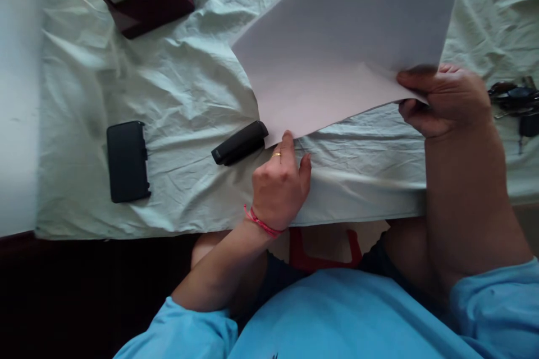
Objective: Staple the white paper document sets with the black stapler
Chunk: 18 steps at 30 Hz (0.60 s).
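Observation:
White paper [337, 61] slants over the cloth, its far part lifted toward the camera; whether it is one sheet or a thin stack I cannot tell. My right hand [450, 98] pinches its right edge between thumb and fingers. At the paper's near left corner, my left hand [281, 185] rests a stretched finger on the edge, thumb held apart, gripping nothing. Just left of those fingers lies a black stapler [240, 143], one end at the paper's corner. The left hand's lower fingers are partly hidden.
A pale green cloth [181, 101] with wrinkles covers the table. On it lie a black phone-like case [127, 161] at left, a dark maroon box [155, 5] at the back left and a bunch of keys [516, 95] at far right. Below the table edge shows a red stool [324, 258].

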### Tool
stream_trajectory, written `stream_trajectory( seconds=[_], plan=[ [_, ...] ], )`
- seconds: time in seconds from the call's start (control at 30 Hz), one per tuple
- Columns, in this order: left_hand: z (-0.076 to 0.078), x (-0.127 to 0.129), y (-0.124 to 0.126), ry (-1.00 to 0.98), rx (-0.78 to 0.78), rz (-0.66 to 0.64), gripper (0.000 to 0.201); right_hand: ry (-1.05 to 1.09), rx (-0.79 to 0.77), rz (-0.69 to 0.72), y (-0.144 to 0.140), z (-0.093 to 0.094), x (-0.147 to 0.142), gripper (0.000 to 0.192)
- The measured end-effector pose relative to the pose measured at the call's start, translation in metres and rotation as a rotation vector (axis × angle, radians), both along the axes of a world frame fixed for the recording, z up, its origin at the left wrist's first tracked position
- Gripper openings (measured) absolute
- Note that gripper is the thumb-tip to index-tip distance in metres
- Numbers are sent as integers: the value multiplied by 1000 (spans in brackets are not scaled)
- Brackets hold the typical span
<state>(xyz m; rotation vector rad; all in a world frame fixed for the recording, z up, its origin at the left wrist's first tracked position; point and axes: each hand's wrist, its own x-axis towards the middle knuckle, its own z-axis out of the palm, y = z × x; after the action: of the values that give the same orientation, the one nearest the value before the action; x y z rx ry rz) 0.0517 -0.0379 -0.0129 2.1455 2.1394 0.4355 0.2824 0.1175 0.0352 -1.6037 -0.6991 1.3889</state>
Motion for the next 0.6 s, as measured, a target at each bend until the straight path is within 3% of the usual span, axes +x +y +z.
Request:
stream_trajectory(
  seconds=[0.17, 0.27, 0.43, 0.5, 0.6],
  plan=[
    [5, -7, 0, 19, 44, -11, 48, 3, 11, 2, 1, -4, 0, 21],
    [13, -19, 3, -69, 196, -12, 36, 18, 31, 6, 0, -6, 0, 20],
    [21, -52, 19, -161, 465, 156, 18, 19, 34, 6, 0, -6, -1, 19],
    [20, -63, 26, -259, 423, 175, 14, 9, 21, -1, 0, -5, -2, 20],
    [16, -74, 31, -498, 209, 211, 12, -2, 16, -4, 1, -5, -2, 20]
  ],
)
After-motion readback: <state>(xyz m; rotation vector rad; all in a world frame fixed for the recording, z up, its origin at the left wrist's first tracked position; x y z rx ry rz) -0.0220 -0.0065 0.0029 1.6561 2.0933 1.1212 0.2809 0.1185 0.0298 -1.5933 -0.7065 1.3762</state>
